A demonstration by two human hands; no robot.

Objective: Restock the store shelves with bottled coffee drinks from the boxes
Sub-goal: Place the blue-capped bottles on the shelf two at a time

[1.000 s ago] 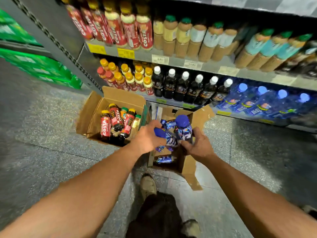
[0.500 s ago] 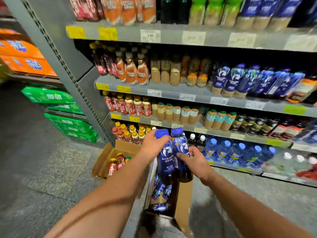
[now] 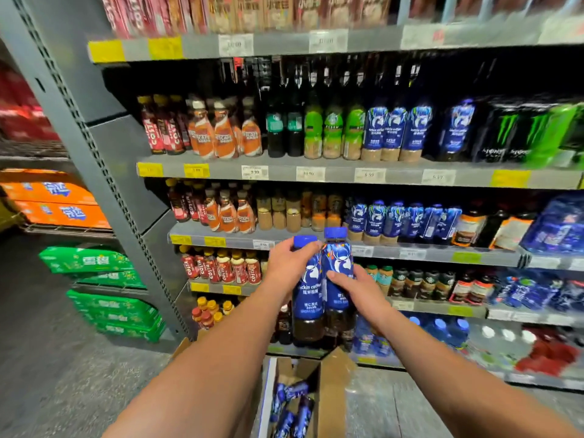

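Note:
Two blue-labelled coffee bottles with blue caps stand upright side by side in front of the shelves. My left hand (image 3: pixel 289 267) grips the left bottle (image 3: pixel 308 298) near its neck. My right hand (image 3: pixel 355 287) holds the right bottle (image 3: pixel 336 263) around its middle. Both bottles touch each other. Below them an open cardboard box (image 3: pixel 331 393) on the floor holds several more blue bottles (image 3: pixel 292 406). Matching blue bottles (image 3: pixel 398 216) stand in a row on the shelf just behind and right of the caps.
The grey shelving (image 3: pixel 316 175) carries rows of Costa, Nescafe, green-label and Monster drinks with price tags. A slanted upright post (image 3: pixel 104 191) stands at the left. Green (image 3: pixel 107 295) and orange (image 3: pixel 53 200) drink cases are stacked beyond it. Speckled floor lies at the lower left.
Both hands lifted the two blue bottles out of the box and up to shelf height. The view tilted up from the boxes to the shelves.

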